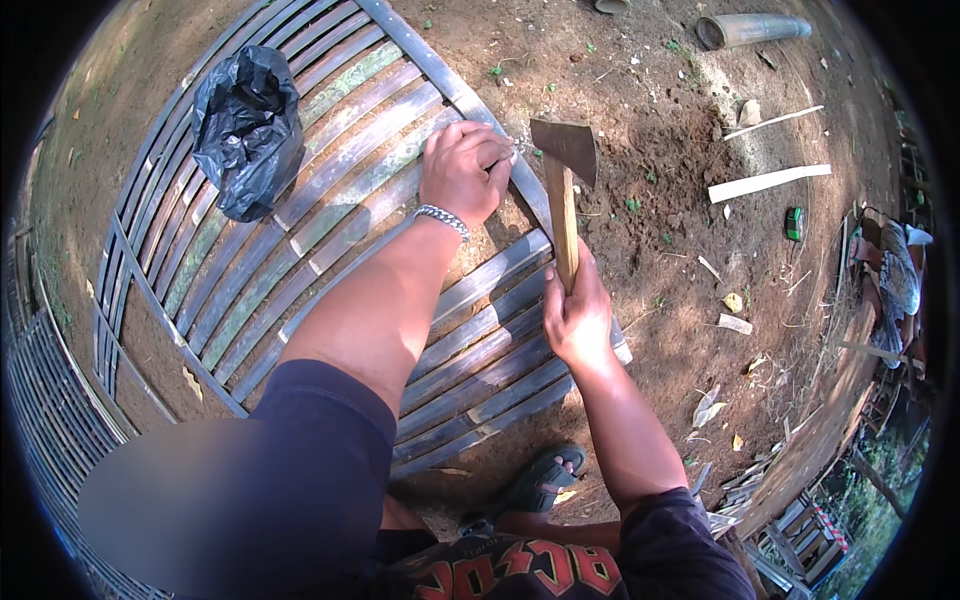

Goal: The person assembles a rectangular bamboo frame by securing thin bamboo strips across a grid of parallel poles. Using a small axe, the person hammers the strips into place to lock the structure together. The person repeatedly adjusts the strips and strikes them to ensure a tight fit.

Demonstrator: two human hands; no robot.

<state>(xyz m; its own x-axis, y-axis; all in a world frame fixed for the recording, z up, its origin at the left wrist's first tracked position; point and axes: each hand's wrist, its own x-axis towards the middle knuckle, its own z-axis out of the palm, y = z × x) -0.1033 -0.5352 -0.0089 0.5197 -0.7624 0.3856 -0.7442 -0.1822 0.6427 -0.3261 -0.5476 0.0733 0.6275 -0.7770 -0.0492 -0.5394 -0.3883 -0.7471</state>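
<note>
My right hand (580,315) is wrapped round the wooden handle of a hatchet (563,215), whose dark blade points up and away from me. The blade hangs just right of my left hand (466,172), apart from it. With fingers curled and pinched together, my left hand rests at the long edge rail of a slatted bamboo panel (350,190); what its fingertips hold, if anything, is too small to make out. A chain bracelet circles that wrist. On the panel's slats, to the left, lies a crumpled black plastic bag (247,130).
Bare soil borders the panel. At the right lie pale split strips (770,183), a small green object (794,223) and wood chips. A bamboo tube (755,31) lies far right. Stacked wood (770,490) stands near right, and another slatted panel (55,390) is at the left.
</note>
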